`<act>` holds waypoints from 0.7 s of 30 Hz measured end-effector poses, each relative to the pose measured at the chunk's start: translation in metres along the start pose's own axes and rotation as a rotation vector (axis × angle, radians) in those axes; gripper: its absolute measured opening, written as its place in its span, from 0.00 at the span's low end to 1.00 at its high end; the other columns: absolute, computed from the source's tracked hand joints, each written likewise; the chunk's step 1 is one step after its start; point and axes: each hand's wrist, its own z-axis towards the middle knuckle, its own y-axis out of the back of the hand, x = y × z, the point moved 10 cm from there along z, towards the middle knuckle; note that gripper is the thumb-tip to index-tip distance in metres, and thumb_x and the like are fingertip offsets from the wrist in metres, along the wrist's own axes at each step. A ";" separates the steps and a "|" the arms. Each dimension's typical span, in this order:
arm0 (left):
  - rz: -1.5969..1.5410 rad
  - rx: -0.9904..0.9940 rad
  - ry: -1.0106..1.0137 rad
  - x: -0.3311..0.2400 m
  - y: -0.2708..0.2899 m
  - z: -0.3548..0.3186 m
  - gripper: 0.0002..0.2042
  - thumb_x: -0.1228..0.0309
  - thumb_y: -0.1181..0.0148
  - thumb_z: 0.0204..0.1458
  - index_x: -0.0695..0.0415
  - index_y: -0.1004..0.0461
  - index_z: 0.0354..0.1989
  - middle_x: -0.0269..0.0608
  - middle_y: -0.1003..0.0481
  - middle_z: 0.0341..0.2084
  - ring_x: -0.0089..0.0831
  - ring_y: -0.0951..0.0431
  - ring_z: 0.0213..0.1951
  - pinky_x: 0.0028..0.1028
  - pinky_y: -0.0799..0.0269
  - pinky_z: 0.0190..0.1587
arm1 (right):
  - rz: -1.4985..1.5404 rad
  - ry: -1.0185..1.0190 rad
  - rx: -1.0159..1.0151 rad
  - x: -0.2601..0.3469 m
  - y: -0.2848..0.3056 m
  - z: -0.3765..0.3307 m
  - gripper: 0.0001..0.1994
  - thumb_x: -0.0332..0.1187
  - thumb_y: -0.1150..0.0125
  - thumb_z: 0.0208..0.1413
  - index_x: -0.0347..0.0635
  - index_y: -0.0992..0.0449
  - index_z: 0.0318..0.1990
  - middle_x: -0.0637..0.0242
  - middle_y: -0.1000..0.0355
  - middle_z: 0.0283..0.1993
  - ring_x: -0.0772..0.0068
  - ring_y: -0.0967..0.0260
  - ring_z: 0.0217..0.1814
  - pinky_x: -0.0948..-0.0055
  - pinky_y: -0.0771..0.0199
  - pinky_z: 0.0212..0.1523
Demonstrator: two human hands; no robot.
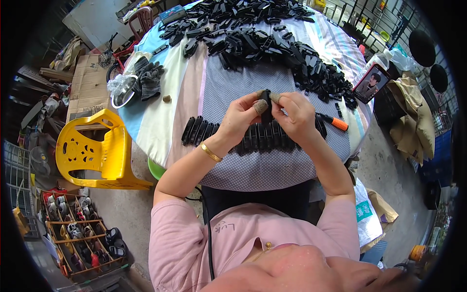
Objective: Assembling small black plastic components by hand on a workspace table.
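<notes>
Above the near part of the round table, my left hand [239, 113] and my right hand [296, 116] meet at one long, narrow black plastic piece [266, 108]. Both grip it, closed, near its upper end, which the fingertips partly hide. Brownish cloth covers wrap some fingertips. Just below the hands lies a row of similar black pieces [258, 138], set side by side. By my right wrist lies a tool with an orange and black handle [339, 123]; its other end cannot be made out.
Beyond the hands spreads a large heap of black plastic pieces [248, 45], with smaller black parts [331, 82] at its right. A phone [371, 83] stands propped on the right edge. Dark gloves [148, 78] lie left, near a yellow chair [113, 151].
</notes>
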 end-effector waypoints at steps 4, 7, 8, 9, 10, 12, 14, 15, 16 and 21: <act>0.050 -0.002 -0.060 -0.008 -0.001 0.000 0.14 0.73 0.47 0.54 0.62 0.31 0.49 0.32 0.27 0.34 0.17 0.27 0.34 0.17 0.28 0.37 | -0.013 -0.025 0.025 0.000 -0.002 0.001 0.07 0.20 0.39 0.39 0.35 0.27 0.30 0.61 0.29 0.28 0.63 0.31 0.26 0.72 0.31 0.25; 0.017 -0.047 -0.055 -0.010 -0.007 -0.003 0.14 0.73 0.47 0.54 0.61 0.30 0.48 0.30 0.27 0.33 0.15 0.28 0.32 0.16 0.30 0.35 | -0.035 -0.006 -0.003 0.002 0.001 0.002 0.07 0.20 0.39 0.39 0.34 0.27 0.30 0.60 0.30 0.28 0.62 0.31 0.26 0.71 0.31 0.25; 0.034 -0.058 -0.066 -0.010 -0.005 -0.003 0.13 0.73 0.47 0.54 0.61 0.30 0.48 0.30 0.27 0.32 0.14 0.29 0.32 0.16 0.30 0.34 | -0.034 -0.004 -0.002 0.002 0.001 0.002 0.07 0.20 0.39 0.39 0.34 0.27 0.30 0.60 0.30 0.28 0.62 0.31 0.26 0.71 0.31 0.25; 0.050 -0.068 -0.078 -0.009 -0.003 -0.003 0.13 0.73 0.47 0.54 0.61 0.30 0.48 0.30 0.27 0.32 0.14 0.29 0.32 0.15 0.31 0.33 | -0.051 0.004 0.012 0.002 0.000 0.001 0.07 0.20 0.39 0.39 0.34 0.27 0.30 0.60 0.30 0.28 0.62 0.31 0.26 0.70 0.31 0.25; 0.050 -0.069 -0.079 -0.008 -0.003 -0.003 0.13 0.73 0.47 0.54 0.61 0.30 0.48 0.30 0.27 0.32 0.14 0.29 0.32 0.15 0.31 0.33 | -0.068 0.012 0.026 0.002 -0.002 0.001 0.07 0.20 0.39 0.39 0.34 0.27 0.30 0.60 0.30 0.28 0.61 0.31 0.26 0.70 0.31 0.25; 0.092 -0.101 -0.074 -0.005 0.000 -0.003 0.13 0.73 0.47 0.54 0.62 0.30 0.47 0.30 0.26 0.31 0.14 0.29 0.31 0.14 0.32 0.32 | -0.059 0.008 0.040 0.003 -0.004 0.000 0.07 0.20 0.39 0.39 0.34 0.28 0.29 0.60 0.30 0.28 0.61 0.31 0.26 0.70 0.31 0.25; 0.087 -0.111 -0.085 -0.005 0.000 -0.004 0.13 0.73 0.47 0.54 0.62 0.30 0.47 0.30 0.26 0.31 0.14 0.29 0.31 0.15 0.32 0.32 | -0.050 0.003 0.053 0.002 -0.005 -0.002 0.07 0.20 0.40 0.39 0.34 0.28 0.29 0.59 0.30 0.28 0.60 0.31 0.26 0.70 0.31 0.25; 0.082 -0.121 -0.095 -0.005 0.001 -0.004 0.13 0.73 0.47 0.54 0.62 0.29 0.47 0.30 0.26 0.31 0.14 0.29 0.31 0.15 0.32 0.32 | -0.042 -0.011 0.064 0.001 -0.007 -0.003 0.06 0.20 0.40 0.40 0.33 0.28 0.29 0.59 0.30 0.28 0.60 0.31 0.26 0.69 0.31 0.26; 0.083 -0.121 -0.096 -0.005 0.002 -0.003 0.13 0.73 0.47 0.54 0.62 0.29 0.47 0.30 0.26 0.31 0.14 0.29 0.31 0.15 0.32 0.32 | -0.035 -0.025 0.075 -0.001 -0.008 -0.003 0.06 0.21 0.40 0.40 0.33 0.28 0.29 0.59 0.30 0.28 0.59 0.31 0.27 0.69 0.31 0.26; 0.121 -0.088 -0.097 -0.008 0.005 -0.001 0.12 0.74 0.48 0.53 0.64 0.28 0.45 0.31 0.26 0.30 0.13 0.30 0.29 0.14 0.33 0.31 | 0.049 -0.028 0.157 0.000 -0.014 0.001 0.05 0.22 0.41 0.42 0.32 0.28 0.29 0.57 0.30 0.29 0.58 0.31 0.27 0.68 0.31 0.27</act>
